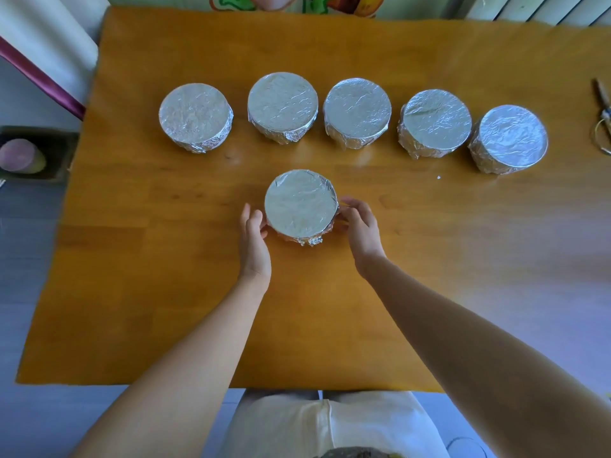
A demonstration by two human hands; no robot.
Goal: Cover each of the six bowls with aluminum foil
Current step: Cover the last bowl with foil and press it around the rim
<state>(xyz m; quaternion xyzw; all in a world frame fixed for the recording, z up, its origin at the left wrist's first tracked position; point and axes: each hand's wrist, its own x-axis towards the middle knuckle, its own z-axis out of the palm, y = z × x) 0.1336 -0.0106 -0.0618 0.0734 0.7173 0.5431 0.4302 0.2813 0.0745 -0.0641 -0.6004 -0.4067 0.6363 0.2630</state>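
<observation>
A foil-covered bowl [300, 203] stands on the wooden table [165, 292] in front of me, its foil stretched flat on top and crumpled down the sides. My left hand [254, 233] cups the bowl's lower left side with curled fingers and thumb. On the opposite side, my right hand [359, 226] curls its fingers against the foil. Behind it runs a row of several more foil-covered bowls, from the leftmost [195, 116] through the middle one [357, 112] to the rightmost [510, 138].
A small tool with a wire loop [603, 117] lies at the table's right edge. Left of the table, a dark box [59, 153] on the floor holds a purple roll [20, 156]. A radiator [545, 8] lines the far wall.
</observation>
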